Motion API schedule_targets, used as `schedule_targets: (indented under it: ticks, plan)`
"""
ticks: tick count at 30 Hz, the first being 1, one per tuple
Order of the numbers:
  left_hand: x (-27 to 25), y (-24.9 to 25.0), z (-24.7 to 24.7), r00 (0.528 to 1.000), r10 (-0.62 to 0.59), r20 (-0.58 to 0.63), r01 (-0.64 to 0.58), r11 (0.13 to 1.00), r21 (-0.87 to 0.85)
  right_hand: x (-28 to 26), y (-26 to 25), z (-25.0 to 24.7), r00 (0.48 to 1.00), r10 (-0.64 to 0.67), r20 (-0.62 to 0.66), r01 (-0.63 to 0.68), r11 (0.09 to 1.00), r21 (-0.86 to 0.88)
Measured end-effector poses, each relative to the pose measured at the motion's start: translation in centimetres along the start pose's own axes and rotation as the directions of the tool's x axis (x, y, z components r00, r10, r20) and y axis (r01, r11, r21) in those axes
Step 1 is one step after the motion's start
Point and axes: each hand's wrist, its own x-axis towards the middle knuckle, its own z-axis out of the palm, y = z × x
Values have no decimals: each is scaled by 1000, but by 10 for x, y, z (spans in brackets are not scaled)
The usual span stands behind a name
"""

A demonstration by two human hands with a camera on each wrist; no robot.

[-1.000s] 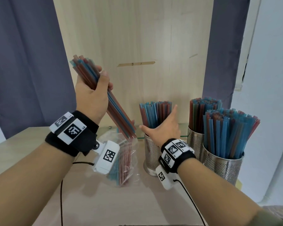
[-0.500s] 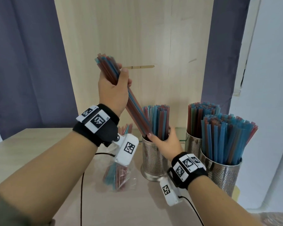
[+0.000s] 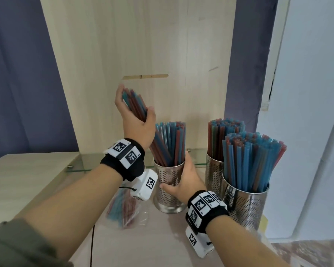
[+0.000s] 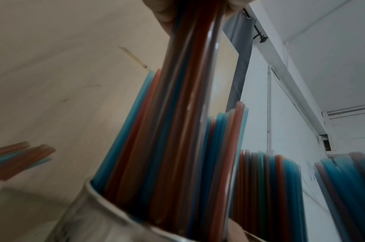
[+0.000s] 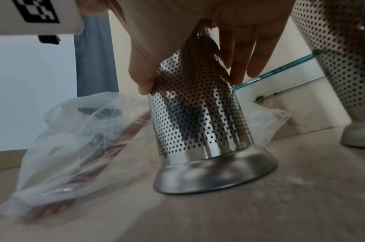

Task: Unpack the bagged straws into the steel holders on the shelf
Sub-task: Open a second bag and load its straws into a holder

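Note:
My left hand (image 3: 135, 114) holds a bundle of red and blue straws (image 3: 136, 105) slanted down into the left perforated steel holder (image 3: 167, 178); its fingers look partly loosened round the bundle. The left wrist view shows the straw bundle (image 4: 187, 98) reaching into the holder's rim (image 4: 107, 198) among straws standing there. My right hand (image 3: 183, 182) grips the holder's side, thumb in front, fingers (image 5: 239, 54) behind the holder (image 5: 198, 117). A clear plastic bag (image 3: 126, 211) with more straws lies on the shelf left of the holder, also in the right wrist view as the bag (image 5: 74, 140).
Two more steel holders full of straws stand to the right, one at the back (image 3: 214, 174) and one nearer (image 3: 247, 205). A glass ledge (image 3: 79, 164) runs along the wooden back panel. The shelf's (image 3: 37, 176) left edge drops off near my left forearm.
My left hand has lowered the straw bundle and swung it to the right, so its lower ends now sit in the left holder. My right hand has closed round that holder's side.

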Motion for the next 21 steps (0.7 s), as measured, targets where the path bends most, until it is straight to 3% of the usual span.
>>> schedule_targets:
  ticks: [5,8,12,15,19,21]
  plan:
    - [2,-13,6,998,-29,62,26,998,53,4,3,9,1000,15,-13,-16,999,-48]
    - [5,-30,5,989,-92,115,76,988,137,3,4,12,999,22,-32,-25,996,-90]
    - [0,-47,4,963,-129,238,55,954,294,0,1,13,999,19,-35,-24,989,-146]
    - [-5,-52,2,968,-105,228,24,943,331,-2,-1,13,999,19,-29,-24,986,-168]
    - [-11,-56,-1,968,-151,199,19,838,545,-3,-2,13,999,19,-30,-24,984,-176]
    - [-14,-58,-2,974,-104,202,-38,802,596,-3,-2,13,999,22,-29,-26,984,-177]
